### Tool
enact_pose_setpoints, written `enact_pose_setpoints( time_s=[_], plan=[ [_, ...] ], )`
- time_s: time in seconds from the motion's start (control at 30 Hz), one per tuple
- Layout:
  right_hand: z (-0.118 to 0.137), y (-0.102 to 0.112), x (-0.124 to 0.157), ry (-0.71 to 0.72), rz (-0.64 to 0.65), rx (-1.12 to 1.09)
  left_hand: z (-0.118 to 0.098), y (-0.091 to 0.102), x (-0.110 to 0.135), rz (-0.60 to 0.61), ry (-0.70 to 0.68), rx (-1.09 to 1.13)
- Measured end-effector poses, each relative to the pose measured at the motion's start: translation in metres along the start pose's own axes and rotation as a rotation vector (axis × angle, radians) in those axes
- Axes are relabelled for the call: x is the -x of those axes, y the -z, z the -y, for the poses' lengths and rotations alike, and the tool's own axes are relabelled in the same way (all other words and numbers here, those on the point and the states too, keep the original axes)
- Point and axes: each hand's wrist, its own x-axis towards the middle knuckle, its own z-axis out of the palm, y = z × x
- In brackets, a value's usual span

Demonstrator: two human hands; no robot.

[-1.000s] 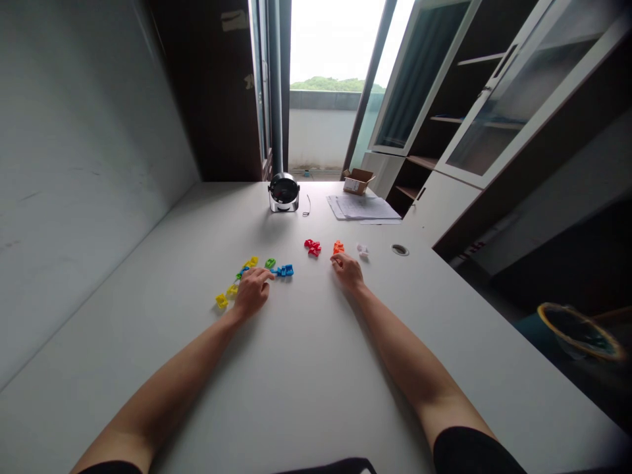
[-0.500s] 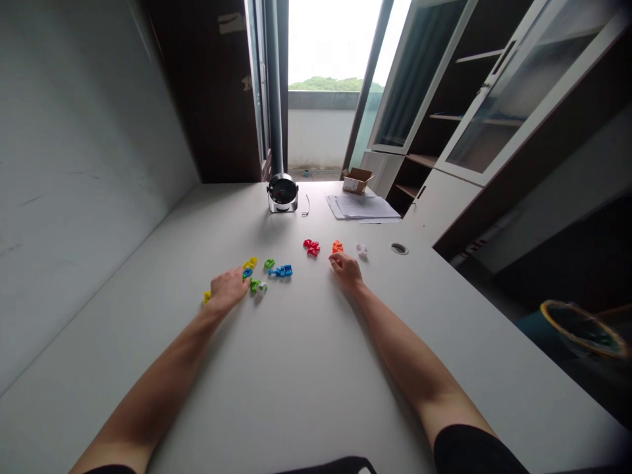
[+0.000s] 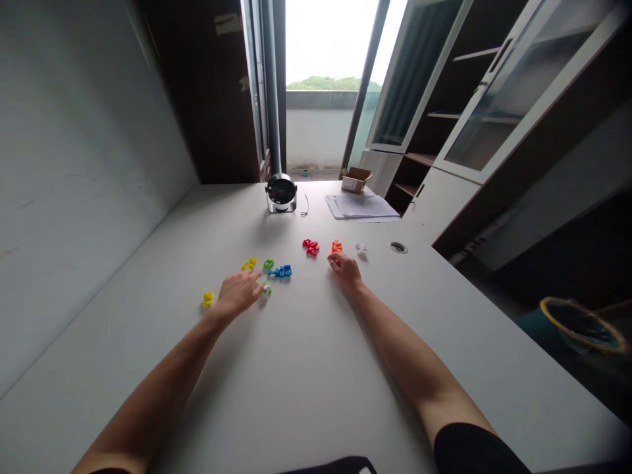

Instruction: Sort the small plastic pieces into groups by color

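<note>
**Desk top, white**, bearing small moulded plastic pieces in a loose band across its middle.

- **Left hand**: palm down, fingers spread and open, apparently holding nothing. Fingertips sit just beside a small green-and-white piece.
- **Right hand**: loosely curled, palm down. Whether anything lies inside the curl cannot be told from this view. Nearest item, just beyond the fingers: an orange piece.
- **Other pieces, left to right:** yellow piece, left of the left hand; second yellow piece; green piece; blue piece; red cluster; white piece.
- **Far end of desk:** round black-and-silver device, possibly a small fan; sheaf of papers; open cardboard box.
</note>
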Motion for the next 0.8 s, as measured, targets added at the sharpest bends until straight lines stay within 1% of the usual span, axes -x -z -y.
enact_pose_setpoints(
  time_s=[0.1,0.23,0.4,0.5,0.6,0.7,0.8],
  plan=[
    [-0.002,-0.001,-0.001,0.004,0.000,0.013,-0.009,-0.004,0.004,0.048,-0.094,0.004],
    [-0.003,-0.002,-0.001,0.003,0.008,0.020,-0.015,-0.015,0.007,0.036,-0.117,-0.023],
    [-0.003,-0.002,0.000,0.007,0.011,0.027,-0.024,-0.023,0.010,-0.059,-0.148,-0.050],
    [-0.002,-0.002,0.000,0.021,0.011,0.039,-0.033,-0.027,0.012,-0.130,-0.198,-0.022],
    [0.000,-0.004,0.002,0.042,0.018,0.055,-0.040,-0.033,0.012,-0.167,-0.271,0.034],
    [0.009,-0.006,0.004,0.089,0.032,0.064,-0.043,-0.039,0.010,-0.190,-0.323,0.091],
    [0.025,-0.010,0.009,0.158,0.059,0.039,-0.044,-0.044,0.008,-0.218,-0.315,0.154]
  ],
)
